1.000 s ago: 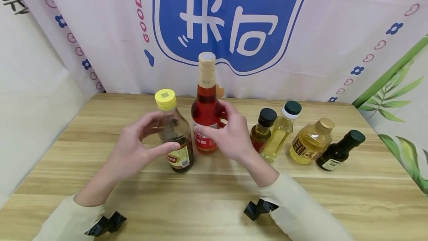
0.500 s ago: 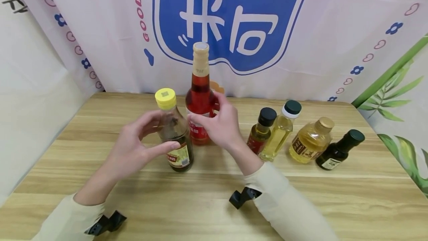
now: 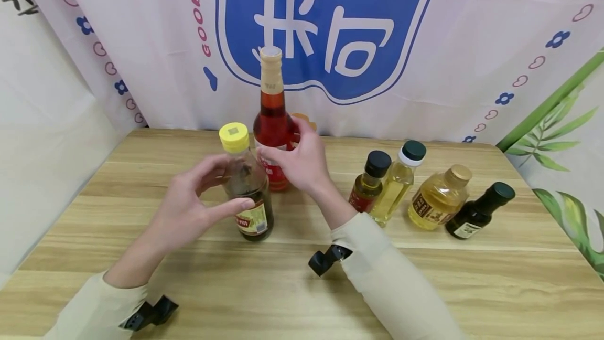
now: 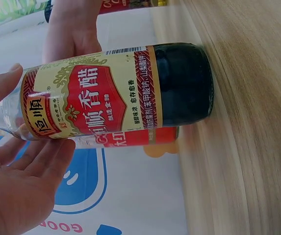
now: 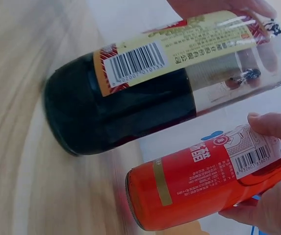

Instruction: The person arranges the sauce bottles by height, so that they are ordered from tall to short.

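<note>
In the head view, my left hand (image 3: pixel 184 209) grips a dark vinegar bottle (image 3: pixel 257 214) with a yellow cap, thumb across its front and fingers behind. The left wrist view shows this bottle's cream and red label (image 4: pixel 91 98) and its base close to the wooden table. Just behind it, my right hand (image 3: pixel 304 159) holds a taller bottle of red vinegar (image 3: pixel 273 119) with a beige-wrapped neck. In the right wrist view, the thumb lies by the barcode on its red label (image 5: pixel 199 161). Both bottles are upright, and the yellow-capped one partly hides the red one.
To the right on the wooden table (image 3: pixel 292 298) stand several bottles: a small black-capped one (image 3: pixel 365 193), a slim oil bottle (image 3: pixel 394 188), a squat oil bottle (image 3: pixel 436 203) and a dark green-capped one (image 3: pixel 478 214). A printed curtain (image 3: pixel 170 83) hangs along the back edge.
My right hand has carried the red vinegar bottle left and farther back, so it now stands behind the yellow-capped bottle. My left hand and its bottle have stayed in place.
</note>
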`<state>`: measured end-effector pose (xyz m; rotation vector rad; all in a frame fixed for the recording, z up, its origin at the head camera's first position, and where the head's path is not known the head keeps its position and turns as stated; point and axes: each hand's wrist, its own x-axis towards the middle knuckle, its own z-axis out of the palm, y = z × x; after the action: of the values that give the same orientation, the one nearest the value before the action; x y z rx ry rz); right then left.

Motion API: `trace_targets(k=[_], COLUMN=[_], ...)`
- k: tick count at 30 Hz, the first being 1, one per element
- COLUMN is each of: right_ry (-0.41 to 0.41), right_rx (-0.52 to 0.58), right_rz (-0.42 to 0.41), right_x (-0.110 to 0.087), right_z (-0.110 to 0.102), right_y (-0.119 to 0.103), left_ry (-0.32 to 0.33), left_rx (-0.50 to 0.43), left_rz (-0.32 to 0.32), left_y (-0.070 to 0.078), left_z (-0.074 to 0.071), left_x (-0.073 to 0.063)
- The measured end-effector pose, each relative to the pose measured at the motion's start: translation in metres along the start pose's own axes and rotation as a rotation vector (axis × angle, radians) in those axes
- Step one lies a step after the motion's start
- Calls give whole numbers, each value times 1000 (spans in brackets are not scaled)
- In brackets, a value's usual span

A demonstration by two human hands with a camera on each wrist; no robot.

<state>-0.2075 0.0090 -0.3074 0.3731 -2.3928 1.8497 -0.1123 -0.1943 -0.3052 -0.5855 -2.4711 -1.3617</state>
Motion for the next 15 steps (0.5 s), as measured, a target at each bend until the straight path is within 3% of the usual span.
trace_targets(k=[15], right_ry=[-15], right_rx=[-13], right_rz=[80], right_x=[29], right_z=[12], right_y=[-4], left_ry=[4], left_rx=[-7], left_rz=[3], left_y=[0], left_z=[0], left_x=[0])
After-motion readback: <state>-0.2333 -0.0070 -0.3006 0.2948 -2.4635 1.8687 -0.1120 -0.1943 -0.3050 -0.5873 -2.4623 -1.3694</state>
